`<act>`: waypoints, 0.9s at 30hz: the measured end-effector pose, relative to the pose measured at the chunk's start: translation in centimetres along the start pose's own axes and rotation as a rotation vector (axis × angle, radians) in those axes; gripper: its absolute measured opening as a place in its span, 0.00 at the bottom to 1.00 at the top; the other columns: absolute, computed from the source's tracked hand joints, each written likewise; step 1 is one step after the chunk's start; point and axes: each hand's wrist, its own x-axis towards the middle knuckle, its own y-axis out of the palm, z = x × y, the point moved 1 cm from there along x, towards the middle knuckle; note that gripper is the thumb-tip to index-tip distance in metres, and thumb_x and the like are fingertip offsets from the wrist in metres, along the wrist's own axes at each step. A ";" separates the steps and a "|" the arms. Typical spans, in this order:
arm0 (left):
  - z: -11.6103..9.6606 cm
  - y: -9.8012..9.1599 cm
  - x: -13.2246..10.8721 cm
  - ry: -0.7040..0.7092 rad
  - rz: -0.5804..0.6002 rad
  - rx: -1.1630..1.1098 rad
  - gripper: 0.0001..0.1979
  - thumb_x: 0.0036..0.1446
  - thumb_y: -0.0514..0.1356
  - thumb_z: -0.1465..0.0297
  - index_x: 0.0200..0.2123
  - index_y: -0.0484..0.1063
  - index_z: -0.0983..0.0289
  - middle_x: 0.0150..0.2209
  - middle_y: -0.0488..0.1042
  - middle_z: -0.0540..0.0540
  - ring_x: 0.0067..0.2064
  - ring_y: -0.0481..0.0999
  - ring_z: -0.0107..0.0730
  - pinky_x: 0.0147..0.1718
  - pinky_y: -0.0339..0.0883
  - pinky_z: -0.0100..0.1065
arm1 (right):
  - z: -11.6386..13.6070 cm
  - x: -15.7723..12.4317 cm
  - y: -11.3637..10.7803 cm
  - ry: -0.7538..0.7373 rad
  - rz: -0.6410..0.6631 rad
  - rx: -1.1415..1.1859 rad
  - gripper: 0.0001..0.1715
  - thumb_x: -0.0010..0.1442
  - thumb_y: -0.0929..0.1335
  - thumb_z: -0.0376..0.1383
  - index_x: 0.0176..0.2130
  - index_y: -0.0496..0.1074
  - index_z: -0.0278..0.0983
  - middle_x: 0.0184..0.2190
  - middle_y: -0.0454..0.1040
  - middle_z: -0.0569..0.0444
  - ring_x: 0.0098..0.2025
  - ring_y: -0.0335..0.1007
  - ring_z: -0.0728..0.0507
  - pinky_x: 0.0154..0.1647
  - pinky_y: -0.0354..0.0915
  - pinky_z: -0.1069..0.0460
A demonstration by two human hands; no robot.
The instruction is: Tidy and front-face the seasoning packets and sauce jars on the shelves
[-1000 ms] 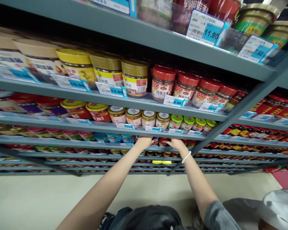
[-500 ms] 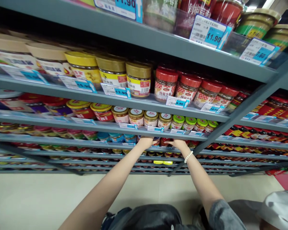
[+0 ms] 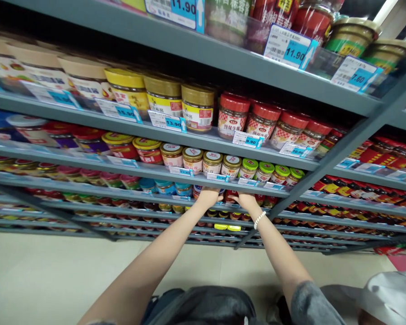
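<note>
My left hand (image 3: 209, 197) reaches in under the shelf lip, among jars on the lower shelf. Its thumb points inward to the right, while the other fingers are hidden under the shelf above. A jar with a red and blue label (image 3: 196, 191) shows just left of it. Close by, my right hand (image 3: 245, 201), with a pale beaded bracelet (image 3: 260, 220) at the wrist, reaches into the same row. Its thumb points left towards a dark red jar (image 3: 230, 197) between the hands. Whether either hand grips a jar is hidden.
Above the hands, a shelf edge (image 3: 189, 178) carries gold-lidded jars (image 3: 212, 163) and green-lidded jars (image 3: 249, 168). Red-lidded jars (image 3: 233, 115) stand one shelf higher. A slanting grey post (image 3: 299, 183) is at the right. Somebody's white cap (image 3: 392, 293) shows at lower right.
The view has shifted slightly. My two hands are a little closer together, both still in the row, and the left thumb shows more clearly.
</note>
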 end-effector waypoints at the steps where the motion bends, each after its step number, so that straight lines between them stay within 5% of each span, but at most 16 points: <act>1: -0.3 0.0 0.0 -0.004 0.003 0.005 0.27 0.58 0.61 0.63 0.58 0.66 0.70 0.57 0.67 0.69 0.59 0.65 0.54 0.59 0.55 0.48 | 0.1 0.1 0.0 -0.004 -0.007 0.001 0.30 0.65 0.64 0.51 0.59 0.67 0.38 0.59 0.66 0.42 0.64 0.56 0.35 0.66 0.48 0.41; 9: -0.6 -0.4 0.7 -0.138 0.026 0.060 0.33 0.62 0.53 0.51 0.55 0.69 0.75 0.52 0.70 0.75 0.55 0.68 0.59 0.55 0.58 0.53 | -2.1 0.9 1.3 0.022 0.012 0.112 0.38 0.60 0.67 0.55 0.62 0.63 0.40 0.60 0.65 0.45 0.60 0.62 0.35 0.60 0.59 0.45; 18: 0.9 -0.4 -0.8 0.035 0.091 0.037 0.25 0.62 0.56 0.62 0.60 0.65 0.65 0.52 0.72 0.65 0.54 0.71 0.53 0.52 0.63 0.47 | -1.6 1.2 1.7 0.029 -0.047 0.150 0.43 0.57 0.68 0.56 0.64 0.60 0.38 0.63 0.60 0.44 0.64 0.55 0.35 0.64 0.53 0.45; 27: 0.9 0.1 -0.5 0.021 0.041 0.008 0.24 0.65 0.51 0.57 0.57 0.68 0.66 0.53 0.71 0.66 0.54 0.71 0.51 0.54 0.62 0.47 | -1.1 0.8 0.9 0.024 -0.053 0.102 0.43 0.58 0.68 0.56 0.64 0.60 0.38 0.62 0.62 0.44 0.63 0.57 0.35 0.64 0.52 0.45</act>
